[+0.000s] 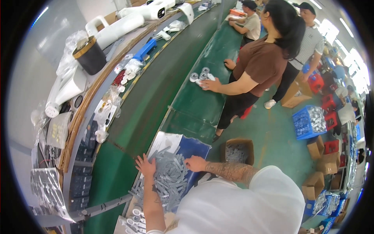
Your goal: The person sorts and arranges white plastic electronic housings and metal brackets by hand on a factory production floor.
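Observation:
A heap of slim grey plastic strips lies in front of me, partly on a blue sheet. My left hand is at the heap's left edge with its fingers spread, holding nothing that I can see. At the heap's right edge is my right hand, its fingers curled closed. Whatever they grip, if anything, is hidden. Several white parts with round ends lie beside my left forearm, nearer to me.
A green conveyor belt runs along my left, below a shelf of white housings. Ahead on the right, a person in brown handles white parts on the bench. An open carton of grey pieces stands on the floor.

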The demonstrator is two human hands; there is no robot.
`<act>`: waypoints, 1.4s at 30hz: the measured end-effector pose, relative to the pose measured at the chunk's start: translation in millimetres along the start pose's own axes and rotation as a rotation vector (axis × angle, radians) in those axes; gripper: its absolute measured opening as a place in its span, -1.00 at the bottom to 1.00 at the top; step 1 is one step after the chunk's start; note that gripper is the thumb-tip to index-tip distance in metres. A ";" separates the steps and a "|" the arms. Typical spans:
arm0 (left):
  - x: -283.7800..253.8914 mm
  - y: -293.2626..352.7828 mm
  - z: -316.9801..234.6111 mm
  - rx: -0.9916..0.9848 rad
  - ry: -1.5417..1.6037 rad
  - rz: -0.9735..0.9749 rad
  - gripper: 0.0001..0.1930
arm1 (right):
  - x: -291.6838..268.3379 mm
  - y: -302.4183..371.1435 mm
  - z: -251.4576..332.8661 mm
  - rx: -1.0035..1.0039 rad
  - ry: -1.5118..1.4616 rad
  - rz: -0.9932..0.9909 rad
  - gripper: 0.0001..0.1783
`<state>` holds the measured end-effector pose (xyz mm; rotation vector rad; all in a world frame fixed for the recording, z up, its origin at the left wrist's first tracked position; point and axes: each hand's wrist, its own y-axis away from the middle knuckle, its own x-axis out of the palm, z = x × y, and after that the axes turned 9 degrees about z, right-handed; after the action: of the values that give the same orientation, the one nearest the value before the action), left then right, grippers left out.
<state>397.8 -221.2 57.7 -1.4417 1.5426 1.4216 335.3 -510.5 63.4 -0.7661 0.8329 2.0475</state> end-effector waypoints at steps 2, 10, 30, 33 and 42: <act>5.4 -1.5 2.7 -0.046 0.023 0.144 -0.25 | 3.3 10.1 1.6 0.049 -0.127 0.029 -0.78; 26.1 25.3 -1.8 -0.013 -0.049 0.221 -0.36 | -4.4 39.5 -22.7 0.132 -0.190 0.137 -0.72; 55.1 154.0 -93.3 0.395 0.333 -0.052 -0.48 | -181.1 -25.3 -242.9 0.670 -0.103 0.034 -0.68; 58.6 145.5 -100.7 0.495 0.208 0.045 -0.44 | -117.1 -10.5 -175.8 0.481 0.160 -0.244 -0.70; 37.7 100.8 -114.9 0.637 -0.113 0.165 -0.19 | -33.3 27.7 -93.8 0.482 -0.001 -0.062 -0.10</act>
<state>321.1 -356.4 82.9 -0.8535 1.8463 0.9386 351.1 -609.8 39.6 -0.5107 1.2242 1.6917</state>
